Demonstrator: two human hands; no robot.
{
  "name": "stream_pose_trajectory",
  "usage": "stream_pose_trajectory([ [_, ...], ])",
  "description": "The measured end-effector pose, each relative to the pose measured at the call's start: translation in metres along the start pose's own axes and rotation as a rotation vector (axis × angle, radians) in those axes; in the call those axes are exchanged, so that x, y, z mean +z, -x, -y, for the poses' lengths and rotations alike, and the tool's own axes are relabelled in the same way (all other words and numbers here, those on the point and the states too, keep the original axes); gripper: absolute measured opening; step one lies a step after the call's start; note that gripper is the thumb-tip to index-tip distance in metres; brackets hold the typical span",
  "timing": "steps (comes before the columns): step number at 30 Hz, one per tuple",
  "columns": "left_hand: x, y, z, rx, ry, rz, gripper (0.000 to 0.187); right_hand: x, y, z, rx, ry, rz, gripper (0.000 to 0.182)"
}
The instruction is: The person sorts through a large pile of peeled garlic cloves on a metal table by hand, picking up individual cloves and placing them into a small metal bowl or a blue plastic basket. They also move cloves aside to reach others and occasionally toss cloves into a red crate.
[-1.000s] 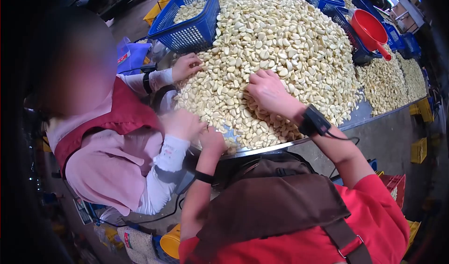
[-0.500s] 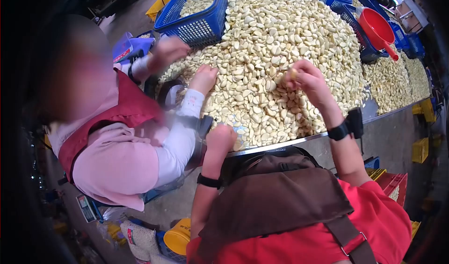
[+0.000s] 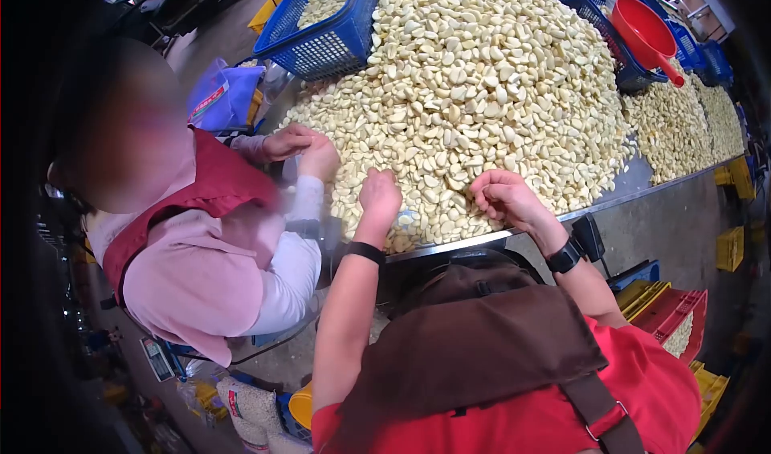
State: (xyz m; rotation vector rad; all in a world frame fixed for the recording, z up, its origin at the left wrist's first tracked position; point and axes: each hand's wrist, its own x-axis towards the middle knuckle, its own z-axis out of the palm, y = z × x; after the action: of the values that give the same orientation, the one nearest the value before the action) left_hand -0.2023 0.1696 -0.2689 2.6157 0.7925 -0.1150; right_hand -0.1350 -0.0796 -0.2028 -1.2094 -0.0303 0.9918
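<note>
A large heap of pale cream, clove-shaped pieces point(image 3: 482, 76), like peeled garlic cloves, covers the metal-edged table. My left hand point(image 3: 380, 197) is at the near left part of the heap with its fingers curled down; whatever they hold is hidden. At the heap's near edge, my right hand point(image 3: 507, 198) has its fingers bent in towards the thumb, and I cannot make out anything between them. Dark bands circle both my wrists.
To my left, a co-worker in a pink top and dark red apron holds both hands point(image 3: 309, 153) together over the heap. A blue basket point(image 3: 321, 40) stands behind them. A red scoop point(image 3: 642, 32) lies on baskets at right. The metal table edge point(image 3: 450, 245) runs before me.
My right hand has come down towards the near edge, and my left hand has moved up onto the heap. The co-worker's hands have drawn together, nearer their body.
</note>
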Motion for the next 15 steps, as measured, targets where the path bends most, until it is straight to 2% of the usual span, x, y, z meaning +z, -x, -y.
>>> stream_pose_trajectory([
  [3,0.002,0.0,0.0,-0.035,-0.094,0.033,0.02,0.002,0.002,0.006,-0.015,0.238,-0.038,0.019],
  [5,0.0,0.002,-0.002,-0.068,-0.182,0.113,0.03,-0.006,0.001,-0.001,-0.038,0.243,-0.02,0.019],
  [8,0.003,-0.008,-0.007,-0.022,-0.279,0.131,0.021,-0.015,0.001,-0.014,-0.056,0.227,-0.002,0.019],
  [9,-0.001,-0.008,-0.013,-0.043,-0.308,0.159,0.024,-0.017,0.003,-0.016,-0.048,0.207,0.0,0.019],
  [15,-0.009,-0.009,-0.03,-0.132,-0.227,0.225,0.033,-0.033,0.014,-0.016,-0.042,0.193,0.057,0.018],
])
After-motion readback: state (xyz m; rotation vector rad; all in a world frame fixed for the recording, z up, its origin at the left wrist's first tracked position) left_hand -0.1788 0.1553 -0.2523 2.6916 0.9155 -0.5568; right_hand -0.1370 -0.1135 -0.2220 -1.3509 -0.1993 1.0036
